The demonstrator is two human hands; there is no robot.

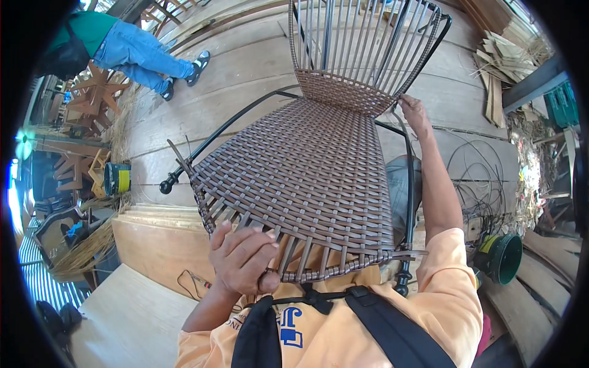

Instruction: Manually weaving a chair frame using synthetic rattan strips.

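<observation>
Before me stands a chair with a seat point(307, 165) woven from brown flat strips. Its backrest point(368, 43) has a woven band at the bottom and bare upright strips above. Along the seat's front, the strips run unwoven to a wrapped rim point(334, 268). My left hand point(245, 260) is closed at the front left of this rim, its fingers curled over the edge. At the right rear corner, where seat and backrest meet, my right hand point(416, 115) is closed in a pinch; its fingertips hide what they hold. Loose strip ends point(179, 153) stick out at the left front corner.
A person in blue jeans point(138, 55) stands at the far left. Loose dark strands point(475, 178) lie coiled on the floor to the right, near a dark green bucket point(500, 257). A yellow-banded bucket point(116, 178) and wooden frames point(92, 98) are on the left.
</observation>
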